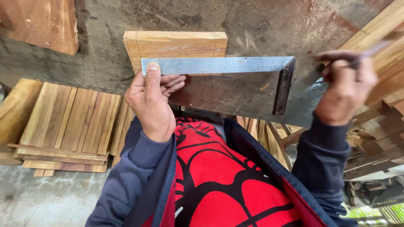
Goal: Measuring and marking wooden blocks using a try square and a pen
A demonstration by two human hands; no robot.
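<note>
While the left hand (149,98) pinches the steel square (219,66) flat against the wood block (174,44), the right hand (345,86) grips a pencil (370,52) beside it.

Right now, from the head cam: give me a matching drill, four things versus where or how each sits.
Things:
1. try square
2. wood block
3. left hand
4. right hand

States:
A. raised off to the side, gripping a thin pencil-like tool
B. lying on the workbench under the steel blade
C. thumb pressing the blade's end
D. blade laid across the block, dark stock beyond its end

Pairs: 1-D, 2-B, 3-C, 4-A
</note>
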